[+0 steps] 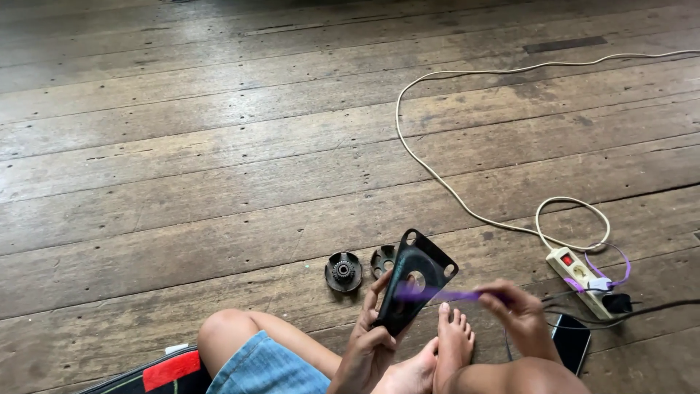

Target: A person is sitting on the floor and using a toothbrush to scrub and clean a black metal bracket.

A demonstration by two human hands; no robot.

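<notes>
My left hand [368, 343] holds a black triangular plate [414, 286] with a round hole in its middle and small holes at the corners, tilted upright above my feet. My right hand [519, 310] grips a thin purple tool [445, 295] whose blurred tip reaches the plate's centre hole. Two small black round parts lie on the wooden floor just behind the plate: a geared disc [343, 271] and another disc [381, 260] partly hidden by the plate.
A white power strip [581, 276] with a red switch lies at right, with plugs, a purple cable and a long cream cord [430, 171] looping across the floor. A dark phone [571, 339] lies by my right hand. A black-and-red object [164, 371] sits beside my knee.
</notes>
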